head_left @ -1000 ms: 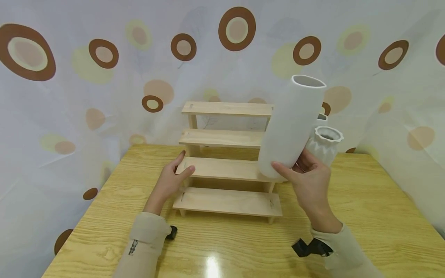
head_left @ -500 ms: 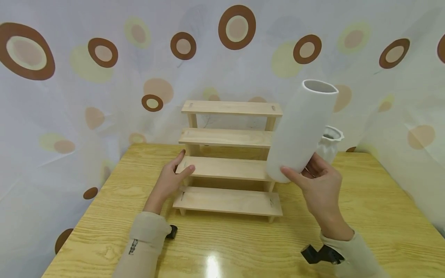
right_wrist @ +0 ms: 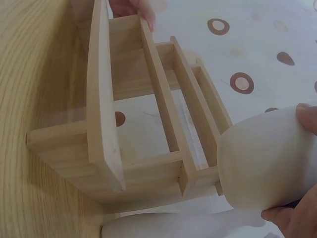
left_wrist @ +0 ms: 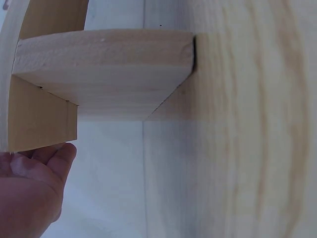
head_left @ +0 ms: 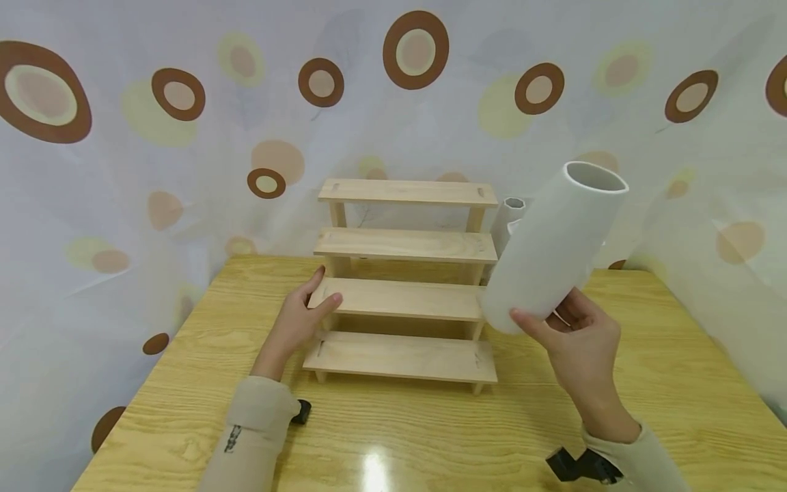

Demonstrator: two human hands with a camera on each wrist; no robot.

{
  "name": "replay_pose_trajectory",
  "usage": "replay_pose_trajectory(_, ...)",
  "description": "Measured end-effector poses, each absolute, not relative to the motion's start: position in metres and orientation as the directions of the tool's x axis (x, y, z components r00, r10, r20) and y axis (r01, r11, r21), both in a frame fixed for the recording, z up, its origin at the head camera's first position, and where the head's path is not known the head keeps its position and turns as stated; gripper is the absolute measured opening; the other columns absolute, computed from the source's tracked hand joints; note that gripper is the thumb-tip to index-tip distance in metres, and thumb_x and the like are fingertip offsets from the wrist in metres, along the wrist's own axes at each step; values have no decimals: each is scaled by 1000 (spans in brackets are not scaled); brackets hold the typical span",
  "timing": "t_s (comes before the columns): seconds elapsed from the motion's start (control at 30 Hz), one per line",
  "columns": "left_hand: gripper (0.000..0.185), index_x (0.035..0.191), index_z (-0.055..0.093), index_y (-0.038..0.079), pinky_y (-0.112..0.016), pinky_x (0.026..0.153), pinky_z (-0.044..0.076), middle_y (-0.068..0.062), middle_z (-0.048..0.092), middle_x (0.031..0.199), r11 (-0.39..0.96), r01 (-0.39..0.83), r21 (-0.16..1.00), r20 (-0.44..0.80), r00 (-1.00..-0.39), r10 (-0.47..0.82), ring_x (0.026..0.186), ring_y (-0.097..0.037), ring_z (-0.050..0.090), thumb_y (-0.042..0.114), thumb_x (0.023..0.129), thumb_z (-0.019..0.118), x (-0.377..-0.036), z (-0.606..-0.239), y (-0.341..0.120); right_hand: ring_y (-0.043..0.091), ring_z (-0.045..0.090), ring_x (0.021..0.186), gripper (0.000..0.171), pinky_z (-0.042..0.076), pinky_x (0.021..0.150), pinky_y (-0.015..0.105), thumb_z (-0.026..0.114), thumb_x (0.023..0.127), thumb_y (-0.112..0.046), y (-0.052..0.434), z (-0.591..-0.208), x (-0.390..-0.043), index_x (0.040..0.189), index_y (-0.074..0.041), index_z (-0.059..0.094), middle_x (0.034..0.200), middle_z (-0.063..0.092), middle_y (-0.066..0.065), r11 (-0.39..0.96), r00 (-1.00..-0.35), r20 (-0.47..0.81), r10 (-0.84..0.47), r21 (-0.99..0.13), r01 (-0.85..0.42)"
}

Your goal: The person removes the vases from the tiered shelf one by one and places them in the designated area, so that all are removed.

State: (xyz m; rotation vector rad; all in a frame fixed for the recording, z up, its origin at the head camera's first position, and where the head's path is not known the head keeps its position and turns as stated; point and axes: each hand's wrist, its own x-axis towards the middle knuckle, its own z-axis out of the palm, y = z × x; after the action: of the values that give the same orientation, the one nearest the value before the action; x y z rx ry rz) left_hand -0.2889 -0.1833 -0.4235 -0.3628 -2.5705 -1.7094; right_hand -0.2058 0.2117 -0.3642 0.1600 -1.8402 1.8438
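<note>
My right hand (head_left: 574, 335) grips the lower end of a tall white cylindrical vase (head_left: 553, 247), held in the air and tilted right, to the right of a four-step wooden shelf (head_left: 402, 301). The right wrist view shows the vase (right_wrist: 267, 163) close up with my fingers around it, beside the shelf (right_wrist: 143, 129). My left hand (head_left: 301, 316) rests on the left end of the shelf's second step, thumb on top. In the left wrist view only the heel of that hand (left_wrist: 29, 191) shows beneath a shelf board (left_wrist: 104, 74).
A narrow white vase (head_left: 507, 217) stands behind the shelf's right side, partly hidden by the held vase. The yellow wooden table (head_left: 399, 430) has open surface in front and to the right. A dotted curtain (head_left: 154, 123) closes in the back and sides.
My right hand has carried the white vase rightward and down, away from the shelf, tilting it more. The ribbed vase behind is now hidden. The left hand has stayed put.
</note>
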Motion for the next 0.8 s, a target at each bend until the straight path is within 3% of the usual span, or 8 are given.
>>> replay_pose_trajectory(0.8,84,158,20,11,-44,119,15,2,16,162,381,207,901,150,-973,174,148,-22,10,51,96,59,-288,-422,-183,17,68,101,68,55,80,23,84,65,17,226,-382,-195,128,0,66,114,70,9,102,-854,407,324,-912,-396)
